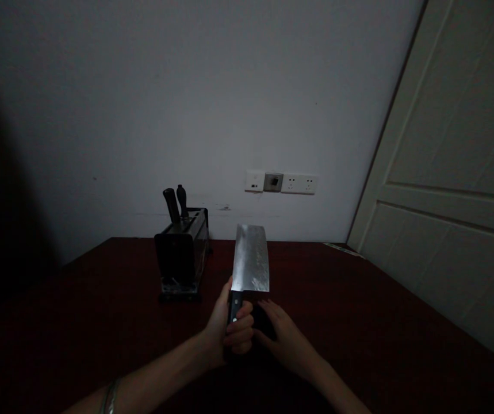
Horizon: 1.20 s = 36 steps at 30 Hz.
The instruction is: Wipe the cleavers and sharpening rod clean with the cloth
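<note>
My left hand (230, 326) is closed round the black handle of a cleaver (251, 259), whose broad steel blade stands upright above the dark red table (100, 322). Just to the right of that handle my right hand (284, 338) rests low over the table with its fingers stretched toward the handle, holding nothing that I can see. A dark knife block (183, 256) stands on the table to the left of the blade, and two black knife handles (175, 203) stick up out of it.
A white wall runs behind the table, with a row of wall sockets (280, 183) above the table's far edge. A pale door (454, 172) fills the right side. The left side of the view is in deep shadow.
</note>
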Motion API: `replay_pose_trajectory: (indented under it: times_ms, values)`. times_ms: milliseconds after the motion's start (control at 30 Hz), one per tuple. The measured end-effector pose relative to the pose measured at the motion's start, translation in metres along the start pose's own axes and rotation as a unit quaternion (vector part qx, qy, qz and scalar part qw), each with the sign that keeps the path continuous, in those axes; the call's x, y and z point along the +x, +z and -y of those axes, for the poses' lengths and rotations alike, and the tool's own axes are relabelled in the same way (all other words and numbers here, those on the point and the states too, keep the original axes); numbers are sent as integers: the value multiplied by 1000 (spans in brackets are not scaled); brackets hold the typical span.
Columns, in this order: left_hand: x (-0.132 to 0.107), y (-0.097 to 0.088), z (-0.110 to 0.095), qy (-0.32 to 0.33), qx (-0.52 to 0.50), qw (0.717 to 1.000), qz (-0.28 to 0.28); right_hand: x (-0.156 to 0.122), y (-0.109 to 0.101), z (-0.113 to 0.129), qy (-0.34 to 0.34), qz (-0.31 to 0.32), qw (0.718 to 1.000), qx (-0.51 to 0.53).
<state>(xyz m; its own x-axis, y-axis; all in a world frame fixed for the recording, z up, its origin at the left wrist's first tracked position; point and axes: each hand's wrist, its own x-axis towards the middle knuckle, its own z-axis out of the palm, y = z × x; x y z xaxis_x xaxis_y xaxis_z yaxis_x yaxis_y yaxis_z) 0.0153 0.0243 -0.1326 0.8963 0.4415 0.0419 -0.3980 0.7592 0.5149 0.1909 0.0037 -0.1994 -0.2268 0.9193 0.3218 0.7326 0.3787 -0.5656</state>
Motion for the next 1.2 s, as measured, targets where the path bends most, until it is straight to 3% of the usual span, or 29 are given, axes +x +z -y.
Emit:
replay_pose_trajectory:
  times_ms: [267, 467, 667, 800, 967, 1200]
  values:
    - [-1, -10, 3, 12, 4, 1000, 5, 1, 3, -2, 60, -17, 998, -26]
    - [-4, -13, 6, 14, 10, 1000, 6, 6, 0, 7, 101, -37, 991, 83]
    - [-8, -13, 10, 4, 11, 1000, 15, 14, -12, 21, 103, 3, 987, 127]
    - [-12, -16, 12, -2, 12, 1000, -10, 24, -34, 21, 112, 30, 980, 163]
    - [-14, -19, 13, 10, 15, 1000, -22, 49, -75, 7, 169, 50, 956, 234]
    - [-14, -16, 16, -10, 15, 1000, -14, 80, -128, 1, 205, -13, 926, 318]
